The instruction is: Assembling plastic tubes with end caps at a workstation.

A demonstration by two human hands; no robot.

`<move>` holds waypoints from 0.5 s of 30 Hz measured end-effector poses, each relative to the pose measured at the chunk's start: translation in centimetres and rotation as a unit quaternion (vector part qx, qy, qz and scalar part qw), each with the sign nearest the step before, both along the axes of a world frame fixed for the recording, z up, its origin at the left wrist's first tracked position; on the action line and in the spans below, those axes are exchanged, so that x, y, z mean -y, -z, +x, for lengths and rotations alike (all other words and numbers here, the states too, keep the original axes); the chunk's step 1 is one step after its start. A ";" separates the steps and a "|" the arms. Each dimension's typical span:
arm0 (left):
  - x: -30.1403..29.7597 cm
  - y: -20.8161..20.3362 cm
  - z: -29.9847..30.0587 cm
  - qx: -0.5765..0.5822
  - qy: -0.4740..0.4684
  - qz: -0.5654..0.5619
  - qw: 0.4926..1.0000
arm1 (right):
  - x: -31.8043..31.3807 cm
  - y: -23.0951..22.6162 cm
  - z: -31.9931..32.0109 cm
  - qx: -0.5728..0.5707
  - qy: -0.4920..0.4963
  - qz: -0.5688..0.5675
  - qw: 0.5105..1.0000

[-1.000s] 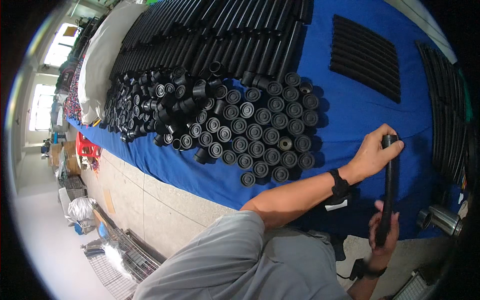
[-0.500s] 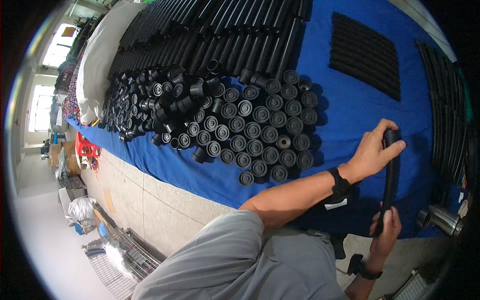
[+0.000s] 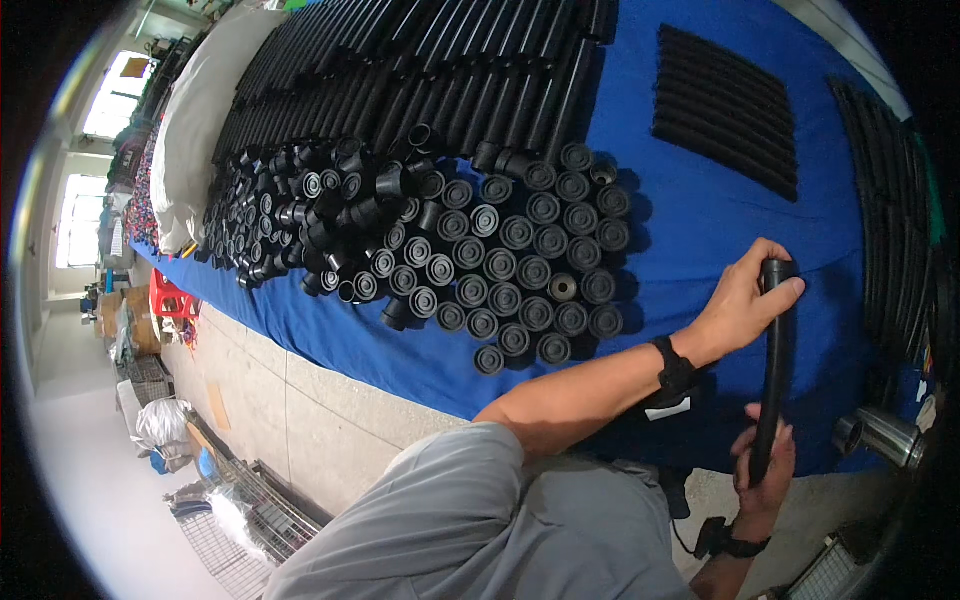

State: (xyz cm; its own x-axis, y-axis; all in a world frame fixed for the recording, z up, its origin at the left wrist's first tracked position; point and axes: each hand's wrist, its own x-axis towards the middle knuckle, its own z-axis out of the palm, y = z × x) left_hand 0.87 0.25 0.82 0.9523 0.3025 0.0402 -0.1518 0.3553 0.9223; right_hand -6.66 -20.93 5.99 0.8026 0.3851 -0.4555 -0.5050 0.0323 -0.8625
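Between my hands is a black tube [image 3: 773, 365], held lengthwise over the right part of the blue table cloth, with a wider band at its far end. My left hand [image 3: 745, 300] closes its fingers and thumb round that far end. Around the lower end curls my right hand [image 3: 768, 470], its fingers a little spread but still against the tube. Left of my hands, many round black end caps [image 3: 537, 313] stand in rows with ringed tops, and two of them look different, showing a pale centre. Further left, more caps [image 3: 310, 210] lie in a loose heap.
Long black tubes [image 3: 470, 105] lie side by side behind the caps. A small batch of ribbed black pieces [image 3: 725, 110] rests at the far right, and more long dark pieces [image 3: 885, 220] line the right edge. A metal cylinder [image 3: 885, 438] sits near the front right corner.
My right hand's fingers have loosened and shifted slightly on the tube's lower end. The left hand keeps its hold at the far end.
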 end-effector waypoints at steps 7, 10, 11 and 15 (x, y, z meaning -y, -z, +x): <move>-0.6 -1.0 -0.2 -0.020 0.021 0.034 0.999 | 1.2 2.4 0.4 0.296 -0.020 -0.260 0.919; -0.5 -0.9 -0.4 -0.013 0.039 -0.001 0.999 | 0.2 -0.7 0.3 0.007 -0.012 0.003 1.000; -0.4 -0.9 -0.4 -0.006 0.039 0.002 0.999 | 1.2 -0.3 0.8 -0.031 -0.054 0.035 0.997; 0.0 -0.9 -0.2 -0.004 0.005 0.040 0.999 | 1.9 3.1 -0.4 0.268 -0.028 -0.311 0.911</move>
